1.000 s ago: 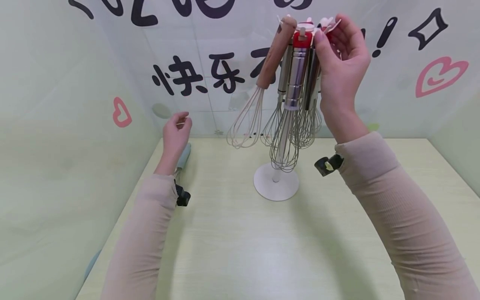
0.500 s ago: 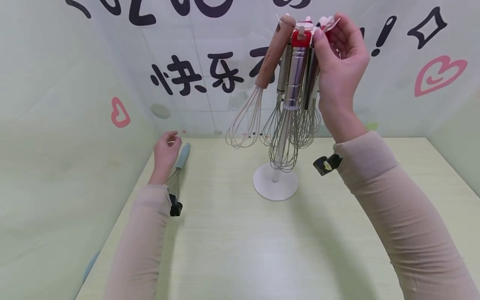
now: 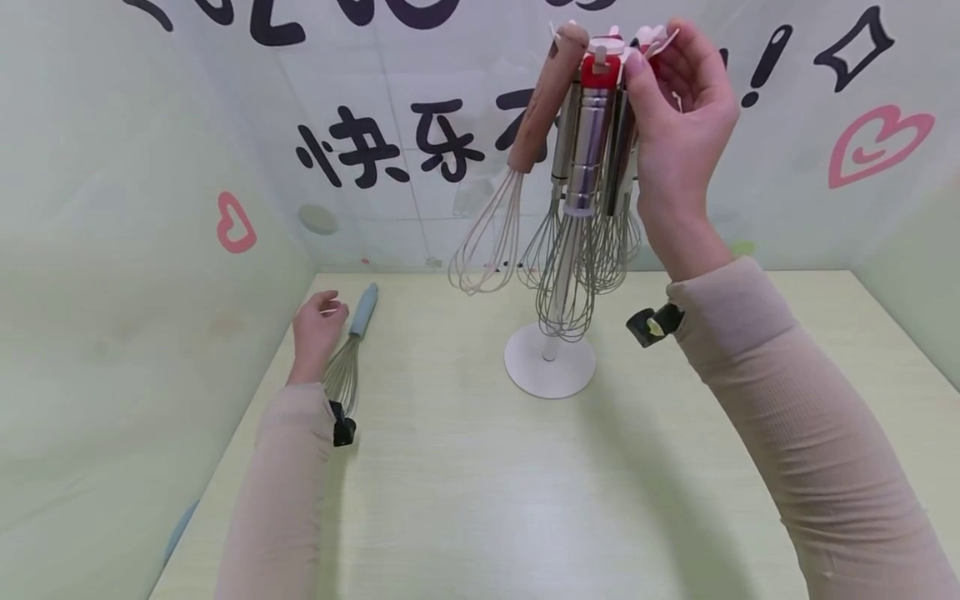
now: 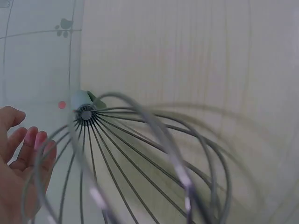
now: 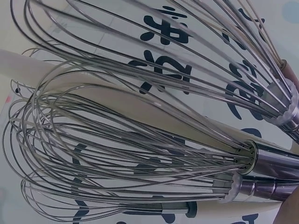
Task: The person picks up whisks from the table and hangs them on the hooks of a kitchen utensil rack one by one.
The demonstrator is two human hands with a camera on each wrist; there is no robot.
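Observation:
My left hand (image 3: 318,333) hovers at the table's left side, fingers loosely bent and holding nothing. Just right of it, apart from the fingers, lies a whisk with a light blue handle (image 3: 364,310); its wires fill much of the left wrist view, beside the relaxed fingers (image 4: 32,137). At the top of a white whisk stand (image 3: 550,379), my right hand (image 3: 686,125) pinches a white hook. Several whisks hang there: a wooden-handled one (image 3: 549,100), a steel one with a red top (image 3: 588,158), and others partly hidden behind. Their wire loops (image 5: 117,130) crowd the right wrist view.
The pale wooden table (image 3: 450,483) meets a printed cloth backdrop (image 3: 450,225) at its far edge. Another cloth wall (image 3: 135,333) runs along the left edge. A black wrist camera (image 3: 655,326) hangs from the right sleeve, close to the stand.
My left hand has moved down and slightly left, uncovering more of the blue-handled whisk. The right hand keeps its grip at the stand's top; the hanging whisks stay put.

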